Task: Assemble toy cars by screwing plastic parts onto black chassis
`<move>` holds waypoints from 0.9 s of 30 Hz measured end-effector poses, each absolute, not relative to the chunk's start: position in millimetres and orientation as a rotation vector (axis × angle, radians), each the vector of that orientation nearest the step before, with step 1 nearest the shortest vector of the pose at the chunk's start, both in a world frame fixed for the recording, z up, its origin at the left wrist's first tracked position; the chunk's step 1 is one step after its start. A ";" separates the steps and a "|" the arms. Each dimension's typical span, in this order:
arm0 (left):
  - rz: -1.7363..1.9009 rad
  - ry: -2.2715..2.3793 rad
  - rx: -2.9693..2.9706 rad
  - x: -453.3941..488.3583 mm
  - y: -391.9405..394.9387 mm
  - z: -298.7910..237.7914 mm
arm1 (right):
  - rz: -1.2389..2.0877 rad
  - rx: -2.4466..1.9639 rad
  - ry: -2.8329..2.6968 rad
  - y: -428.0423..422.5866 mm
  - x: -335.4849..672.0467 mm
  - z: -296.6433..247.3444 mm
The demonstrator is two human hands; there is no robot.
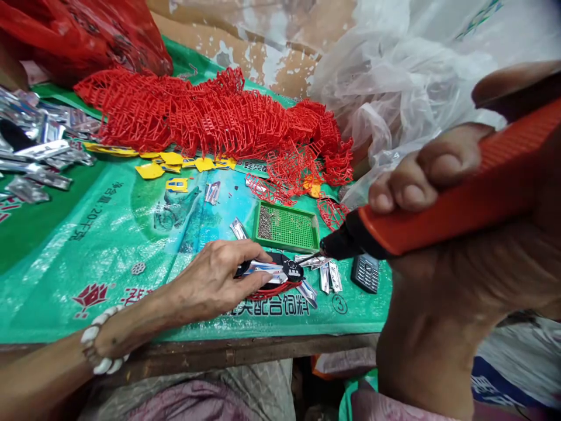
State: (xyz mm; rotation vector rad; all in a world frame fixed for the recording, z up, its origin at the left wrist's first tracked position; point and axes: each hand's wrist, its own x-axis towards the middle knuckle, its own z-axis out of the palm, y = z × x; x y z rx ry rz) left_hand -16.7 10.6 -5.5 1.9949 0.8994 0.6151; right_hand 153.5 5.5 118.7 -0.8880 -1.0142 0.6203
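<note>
My right hand (442, 169) is wrapped round an orange electric screwdriver (464, 181) with a black nose. Its thin bit points left and ends at or very near the black end of a small assembly (293, 269); whether it touches I cannot tell. Thumb and fingers of my left hand (223, 269) pinch that assembly, which has black, silver and red parts, against the table covering. Just behind it stands a green tray (287, 227) with a grid floor and many small screws (265, 222) at its left end. Silver foil-like pieces (329, 276) lie around the assembly.
A long heap of red plastic frames (197, 114) spans the back. Yellow pieces (175, 158) lie before it. Silver parts (39, 146) pile up at left. A keypad phone (365, 272) rests near the right edge. Clear plastic bags (394, 82) fill the back right; a red bag (87, 35) stands back left.
</note>
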 end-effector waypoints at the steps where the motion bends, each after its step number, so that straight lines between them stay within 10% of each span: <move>1: 0.599 0.901 1.991 -16.8 10.4 -4.4 | 0.634 -0.881 -1.014 1.2 152.1 116.7; 27: 0.512 0.897 1.970 -15.8 10.1 4.0 | 0.648 -0.825 -1.177 2.3 151.0 104.5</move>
